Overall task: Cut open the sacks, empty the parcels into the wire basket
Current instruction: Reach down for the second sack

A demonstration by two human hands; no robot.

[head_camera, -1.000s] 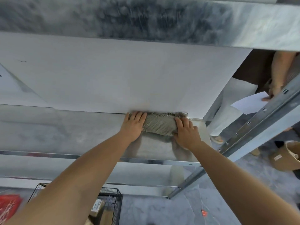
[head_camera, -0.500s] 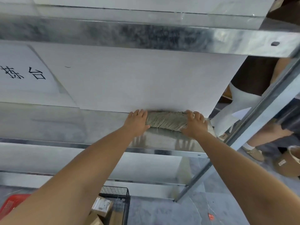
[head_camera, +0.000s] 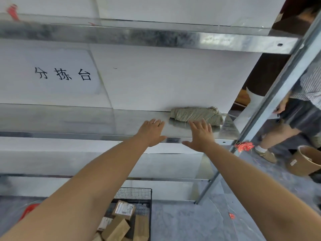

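Spread and empty, the left hand and right hand hover beside a folded grey woven sack on a shiny metal shelf; brown cardboard parcels fill the black wire basket beneath the shelf, so another sack seems next.

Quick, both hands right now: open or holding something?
Left hand: open, holding nothing.
Right hand: open, holding nothing, close to the folded sack.

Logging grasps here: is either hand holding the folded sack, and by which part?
Nothing is held: left hand and right hand are open, fingers straight, and the folded sack lies ungripped on the shelf.
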